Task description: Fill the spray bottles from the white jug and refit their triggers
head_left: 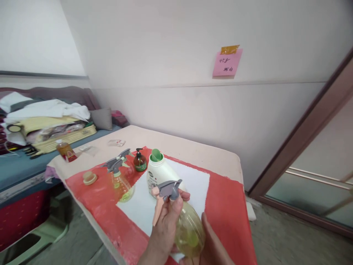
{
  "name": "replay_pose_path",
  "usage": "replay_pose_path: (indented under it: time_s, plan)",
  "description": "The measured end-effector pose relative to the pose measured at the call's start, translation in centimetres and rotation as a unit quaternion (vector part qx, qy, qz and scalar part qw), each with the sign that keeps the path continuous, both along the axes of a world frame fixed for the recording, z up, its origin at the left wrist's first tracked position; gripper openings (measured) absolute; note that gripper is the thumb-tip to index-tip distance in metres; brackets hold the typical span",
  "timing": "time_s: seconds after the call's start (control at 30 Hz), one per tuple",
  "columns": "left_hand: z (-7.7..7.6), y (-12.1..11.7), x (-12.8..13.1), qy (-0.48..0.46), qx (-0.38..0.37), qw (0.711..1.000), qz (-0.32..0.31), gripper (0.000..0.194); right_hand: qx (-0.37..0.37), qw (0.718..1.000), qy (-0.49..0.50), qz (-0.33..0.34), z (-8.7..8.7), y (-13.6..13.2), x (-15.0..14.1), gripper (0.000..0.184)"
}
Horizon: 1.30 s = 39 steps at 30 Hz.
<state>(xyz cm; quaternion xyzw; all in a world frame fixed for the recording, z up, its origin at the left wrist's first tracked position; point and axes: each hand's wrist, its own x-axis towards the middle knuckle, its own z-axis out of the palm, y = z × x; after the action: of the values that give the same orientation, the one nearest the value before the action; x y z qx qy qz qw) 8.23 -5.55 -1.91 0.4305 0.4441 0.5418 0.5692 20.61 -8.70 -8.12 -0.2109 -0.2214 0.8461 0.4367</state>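
A clear yellowish spray bottle [190,230] with a grey head and a pink trigger is tilted in front of me. My left hand [164,230] is wrapped round its neck, just under the spray head. My right hand [213,243] closes on the lower body from the other side. Just behind stands a white detergent jug [157,172] with a green opening and no cap on it. To its left is a second clear spray bottle [122,187] with a grey head, and another grey spray head shows behind that. A brown pump bottle [140,162] stands beside the jug.
A beige cap [89,178] lies on the red cloth [226,206], with a white sheet [191,176] over its middle. Towards the table's far left are a drink bottle [65,150] and clear packets. A red chair [24,217] stands at left; a pink note [227,63] hangs on the wall.
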Motion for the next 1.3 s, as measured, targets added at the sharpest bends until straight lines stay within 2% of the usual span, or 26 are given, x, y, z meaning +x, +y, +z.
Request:
replay_pose_path:
  time_s: [0.03,0.1,0.17,0.23,0.3,0.33,0.4,0.43,0.47,0.5,0.57,0.6,0.63,0.7,0.8,0.93,1.07,1.17,1.3]
  plan:
    - [0.1,0.0,-0.1,-0.012,0.001,1.000,0.006,0.043,-0.013,1.000,0.015,0.024,-0.1,0.0,-0.3,0.075]
    - [0.3,0.1,-0.2,-0.043,0.001,0.999,0.006,0.042,0.005,1.000,0.009,-0.002,-0.1,-0.1,-0.7,0.072]
    - [0.5,0.2,-0.3,-0.083,0.013,0.996,0.007,0.041,0.041,0.995,-0.033,-0.081,0.0,-0.2,-1.0,0.069]
    - [0.5,0.3,-0.3,-0.125,0.018,0.992,0.027,0.039,0.088,0.975,-0.103,-0.177,0.1,-0.5,-1.3,0.071]
    - [0.4,0.5,-0.3,-0.158,0.001,0.986,0.059,0.039,0.146,0.931,-0.201,-0.267,0.0,-0.8,-1.6,0.073]
    - [0.3,0.6,-0.2,-0.170,-0.009,0.983,0.074,0.039,0.178,0.895,-0.260,-0.317,-0.1,-0.9,-1.8,0.072]
    - [0.1,0.9,-0.2,-0.185,-0.014,0.979,0.089,0.038,0.238,0.803,-0.374,-0.400,-0.3,-0.9,-2.0,0.070]
    - [0.0,1.0,-0.2,-0.191,-0.009,0.977,0.092,0.037,0.253,0.772,-0.405,-0.420,-0.4,-0.9,-2.2,0.070]
    - [-0.1,1.1,-0.3,-0.194,-0.001,0.976,0.096,0.035,0.254,0.767,-0.409,-0.424,-0.4,-0.9,-2.3,0.071]
    - [-0.1,1.2,-0.3,-0.196,0.006,0.976,0.098,0.034,0.241,0.792,-0.382,-0.411,-0.2,-0.8,-2.4,0.073]
    - [-0.1,1.3,-0.5,-0.198,0.017,0.975,0.096,0.031,0.171,0.887,-0.263,-0.340,0.2,-0.7,-2.5,0.075]
    - [-0.1,1.3,-0.6,-0.201,0.020,0.975,0.092,0.031,0.128,0.924,-0.201,-0.299,0.5,-0.7,-2.5,0.074]
    - [0.0,1.3,-0.7,-0.205,0.023,0.975,0.086,0.030,0.093,0.947,-0.153,-0.266,0.7,-0.7,-2.5,0.072]
    - [0.2,1.4,-0.9,-0.218,0.030,0.972,0.081,0.031,0.051,0.965,-0.109,-0.232,1.0,-0.7,-2.3,0.065]
    - [0.9,1.9,-1.6,-0.237,0.063,0.962,0.117,0.035,0.026,0.969,-0.103,-0.221,1.1,-0.6,-1.8,0.055]
    - [1.8,3.5,-4.1,-0.254,0.107,0.935,0.225,0.035,-0.012,0.962,-0.122,-0.243,1.1,0.0,-0.9,0.054]
    - [1.8,4.9,-7.0,-0.264,0.099,0.900,0.333,0.033,-0.012,0.951,-0.132,-0.280,2.1,0.5,0.3,0.053]
    - [1.5,5.3,-7.9,-0.256,0.082,0.897,0.350,0.030,0.045,0.940,-0.155,-0.302,3.2,0.7,0.7,0.056]
    - [1.3,5.4,-7.4,-0.233,0.078,0.913,0.327,0.029,0.096,0.907,-0.229,-0.341,5.0,1.8,0.6,0.066]
